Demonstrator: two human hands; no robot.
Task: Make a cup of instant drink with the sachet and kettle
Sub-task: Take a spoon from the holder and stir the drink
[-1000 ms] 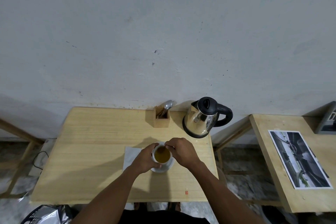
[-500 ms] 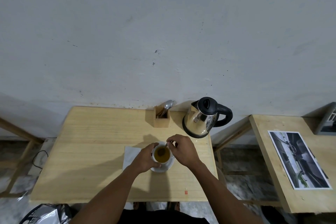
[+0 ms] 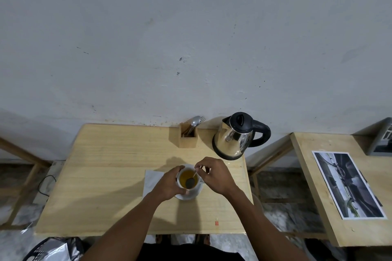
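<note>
A: Cup sits on a white saucer near the front middle of the wooden counter, full of amber drink. Which hand has it?

B: The left hand is wrapped around its left side. The right hand pinches a spoon handle, bowl dipped in the liquid.

A: And the kettle?

B: Upright at the back right corner, lid shut, beside a wooden holder with cutlery. A white napkin lies just left of the saucer.
</note>
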